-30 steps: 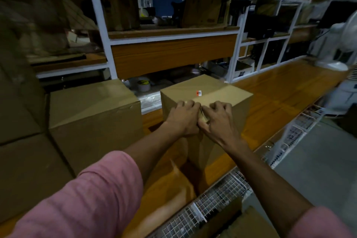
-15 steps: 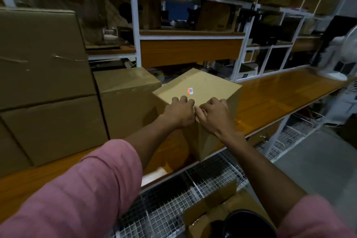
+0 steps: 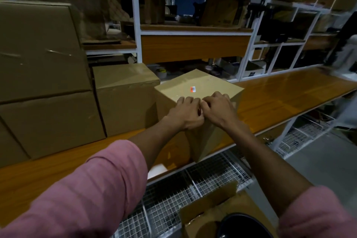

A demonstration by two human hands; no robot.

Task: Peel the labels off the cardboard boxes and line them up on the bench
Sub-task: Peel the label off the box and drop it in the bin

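A plain cardboard box (image 3: 195, 81) stands corner-on at the front edge of the orange wooden bench (image 3: 286, 92). A small red and white sticker (image 3: 192, 89) sits on its top. My left hand (image 3: 186, 113) and my right hand (image 3: 217, 109) meet at the box's near top corner, fingers curled and pressed together over the edge. What they pinch between them is hidden by the fingers. A pale patch (image 3: 157, 170) lies on the bench near its front edge, too blurred to identify.
Larger cardboard boxes (image 3: 123, 100) and a stack of big ones (image 3: 38, 75) stand at the left on the bench. White shelving (image 3: 137, 25) rises behind. Wire mesh racks (image 3: 173, 197) lie below the bench, beside an open carton and a black bin (image 3: 241, 226).
The view has swung left and pulled back, bringing the big stacked boxes into sight. Both hands stay together at the same corner of the box.
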